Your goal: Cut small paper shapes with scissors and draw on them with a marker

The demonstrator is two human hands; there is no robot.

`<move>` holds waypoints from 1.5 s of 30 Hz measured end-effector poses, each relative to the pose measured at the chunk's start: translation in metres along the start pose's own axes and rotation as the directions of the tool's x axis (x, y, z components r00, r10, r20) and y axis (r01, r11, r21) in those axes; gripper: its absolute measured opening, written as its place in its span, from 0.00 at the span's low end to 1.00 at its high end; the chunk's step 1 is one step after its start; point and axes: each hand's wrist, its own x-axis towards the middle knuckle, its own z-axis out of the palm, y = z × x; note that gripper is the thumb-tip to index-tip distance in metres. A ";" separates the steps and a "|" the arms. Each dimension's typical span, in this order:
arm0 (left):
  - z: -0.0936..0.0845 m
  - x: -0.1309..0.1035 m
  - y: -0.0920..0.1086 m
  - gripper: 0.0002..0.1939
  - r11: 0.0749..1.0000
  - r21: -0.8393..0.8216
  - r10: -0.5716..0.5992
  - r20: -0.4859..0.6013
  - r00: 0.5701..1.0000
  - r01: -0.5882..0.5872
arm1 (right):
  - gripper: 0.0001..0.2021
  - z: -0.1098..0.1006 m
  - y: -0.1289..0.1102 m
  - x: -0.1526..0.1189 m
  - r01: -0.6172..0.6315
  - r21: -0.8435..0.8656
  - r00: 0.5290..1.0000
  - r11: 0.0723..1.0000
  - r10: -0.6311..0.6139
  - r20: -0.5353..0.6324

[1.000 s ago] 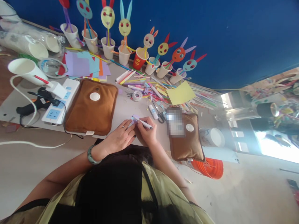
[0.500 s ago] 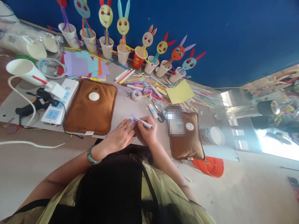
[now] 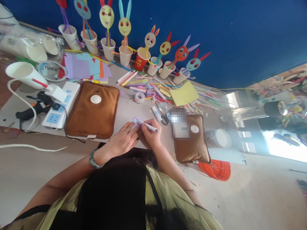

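My right hand (image 3: 151, 132) is closed round a white marker pen (image 3: 150, 126), its tip down at a small purple and light blue paper piece (image 3: 137, 120) on the table. Fingers stretched out, my left hand (image 3: 124, 137) lies flat and open, its fingertips touching the near edge of that piece. Part of the piece is hidden under the fingers. A glue stick (image 3: 156, 113) and a pair of scissors (image 3: 164, 118) lie just beyond my right hand. A roll of clear tape (image 3: 139, 97) sits farther back.
Brown hot-water bags lie left (image 3: 93, 111) and right (image 3: 192, 140). A power strip (image 3: 57, 110) with cables and a glue gun (image 3: 35, 107) is at far left. Paper cups with rabbit figures line the wall, behind scattered markers and a yellow sheet (image 3: 184, 93). An orange basket (image 3: 217, 169) stands below.
The pen tip and both hands stay at almost the same spot. The view has shifted slightly; nothing has been picked up or let go.
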 end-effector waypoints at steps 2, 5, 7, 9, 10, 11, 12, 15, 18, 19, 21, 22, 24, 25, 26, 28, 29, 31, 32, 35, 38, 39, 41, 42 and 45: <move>0.000 0.000 0.000 0.15 1.000 0.001 0.003 0.002 1.000 -0.003 | 0.08 0.000 0.000 0.000 -0.012 -0.007 1.000 1.000 0.012 0.000; 0.000 0.000 0.000 0.16 1.000 0.000 0.005 -0.002 1.000 -0.005 | 0.07 0.001 0.000 0.000 -0.017 -0.008 1.000 1.000 0.017 0.002; 0.000 -0.001 0.000 0.16 1.000 0.003 0.003 -0.007 1.000 -0.003 | 0.07 0.001 0.000 0.000 -0.013 -0.009 1.000 1.000 0.013 0.002; 0.000 -0.001 0.000 0.16 1.000 0.007 0.004 -0.013 1.000 -0.004 | 0.07 0.001 0.000 0.000 -0.017 -0.013 1.000 1.000 0.017 0.005; 0.000 -0.001 0.000 0.16 1.000 0.008 0.005 -0.016 1.000 -0.005 | 0.07 0.001 0.000 0.000 -0.022 -0.015 1.000 1.000 0.022 0.007; 0.001 -0.001 0.000 0.16 1.000 0.009 0.007 -0.019 1.000 -0.007 | 0.07 0.001 0.000 0.000 -0.027 -0.016 1.000 1.000 0.027 0.009; 0.001 0.000 0.000 0.16 1.000 0.008 0.009 -0.022 1.000 -0.009 | 0.07 0.001 0.000 0.000 -0.032 -0.015 0.999 0.999 0.032 0.012; 0.000 0.000 0.000 0.15 1.000 0.011 0.011 -0.025 1.000 -0.011 | 0.07 0.001 0.000 0.000 -0.034 -0.004 0.999 0.999 0.034 0.019; -0.002 0.000 0.000 0.14 1.000 0.019 0.010 -0.022 1.000 -0.010 | 0.08 0.002 0.000 0.000 -0.041 0.007 0.999 0.999 0.040 0.015; -0.002 0.000 0.000 0.14 1.000 0.018 0.010 -0.021 1.000 -0.009 | 0.08 0.001 0.000 0.000 -0.044 0.009 0.999 0.999 0.044 0.007; -0.001 -0.001 0.000 0.14 1.000 0.008 0.008 -0.020 1.000 -0.008 | 0.07 0.001 0.000 0.000 -0.047 0.011 0.999 0.999 0.048 -0.008; -0.001 -0.001 0.000 0.14 1.000 0.001 0.005 -0.020 1.000 -0.005 | 0.07 0.001 0.000 0.000 -0.047 0.011 0.999 0.999 0.047 -0.014; 0.000 -0.001 0.000 0.14 1.000 -0.007 0.002 -0.023 1.000 -0.002 | 0.06 0.001 0.000 0.001 -0.043 0.003 0.999 0.999 0.043 -0.015; 0.000 -0.001 0.000 0.15 1.000 -0.008 0.002 -0.024 1.000 -0.002 | 0.06 0.001 -0.001 0.001 -0.040 -0.003 0.999 0.999 0.040 -0.012; 0.000 -0.001 0.000 0.15 1.000 -0.007 0.002 -0.025 1.000 -0.002 | 0.05 0.001 -0.001 0.001 -0.036 -0.009 0.999 0.999 0.036 -0.010; 0.000 0.000 0.000 0.16 1.000 0.003 0.005 -0.023 1.000 -0.005 | 0.05 0.001 -0.002 0.001 -0.027 -0.014 1.000 1.000 0.027 -0.004; 0.000 0.000 0.000 0.16 1.000 0.011 0.006 -0.022 1.000 -0.006 | 0.05 0.001 -0.002 0.001 -0.024 -0.015 1.000 1.000 0.024 0.000; -0.001 0.000 0.000 0.16 1.000 0.025 0.008 -0.020 1.000 -0.008 | 0.06 0.001 -0.001 0.001 -0.022 -0.013 1.000 1.000 0.022 0.002; -0.001 0.000 0.000 0.16 0.999 0.031 0.009 -0.018 1.000 -0.008 | 0.06 0.001 -0.001 0.001 -0.023 -0.010 1.000 1.000 0.023 -0.001; -0.002 -0.001 0.001 0.15 0.999 0.038 0.011 -0.012 1.000 -0.011 | 0.06 0.001 0.000 0.000 -0.027 0.002 0.999 1.000 0.027 -0.028; -0.002 -0.001 0.001 0.15 0.999 0.036 0.009 -0.011 1.000 -0.009 | 0.06 0.001 0.002 0.000 0.000 -0.004 0.999 1.000 0.000 -0.048; -0.001 -0.001 0.001 0.15 0.999 0.033 0.007 -0.014 1.000 -0.007 | 0.05 0.001 0.002 0.000 0.017 -0.010 0.999 1.000 -0.017 -0.051; -0.001 -0.001 0.001 0.16 1.000 0.026 0.003 -0.020 1.000 -0.003 | 0.04 0.001 0.003 0.000 0.043 -0.018 0.997 0.999 -0.044 -0.060; -0.001 -0.001 0.001 0.16 1.000 0.023 0.003 -0.021 1.000 -0.002 | 0.04 0.001 0.004 0.000 0.049 -0.020 0.996 0.999 -0.050 -0.067; -0.002 0.000 0.001 0.15 1.000 0.022 0.008 -0.013 1.000 -0.008 | 0.04 0.000 0.007 -0.001 0.051 -0.020 0.992 0.998 -0.053 -0.114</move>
